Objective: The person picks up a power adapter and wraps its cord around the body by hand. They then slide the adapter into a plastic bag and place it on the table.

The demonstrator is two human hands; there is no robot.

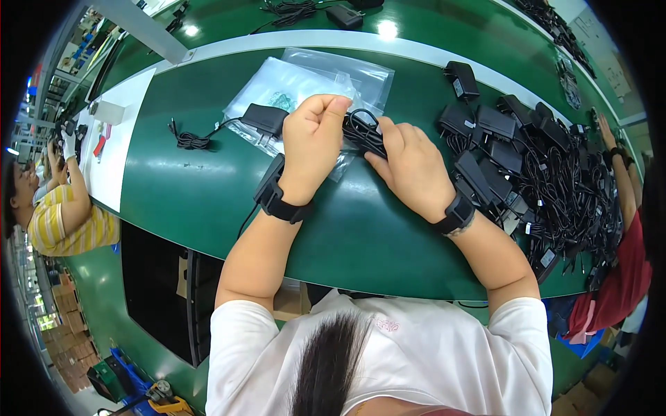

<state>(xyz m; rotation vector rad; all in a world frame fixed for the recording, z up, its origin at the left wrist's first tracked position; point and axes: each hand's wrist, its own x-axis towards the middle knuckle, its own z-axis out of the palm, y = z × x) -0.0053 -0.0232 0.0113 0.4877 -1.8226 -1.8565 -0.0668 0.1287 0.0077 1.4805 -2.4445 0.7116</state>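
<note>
My right hand (416, 166) is closed around a coiled black cable (364, 132) over the middle of the green table. Close beside it, my left hand (313, 149) is closed, thumb and finger pressed together at the coil's left side. What its fingers pinch is too small to make out. Clear plastic bags (274, 76) lie flat beyond and under my hands. A black power adapter (263, 119) rests at the bags' left edge, partly hidden by my left hand. Its cord leads left to a small tied bundle (193, 140).
A large heap of black power adapters and tangled cables (555, 166) covers the table's right side. One adapter (462, 80) lies at its far edge. A co-worker in yellow stripes (73, 215) is at left; another person's arm (621, 166) reaches in at right. A grey post (149, 31) stands far left.
</note>
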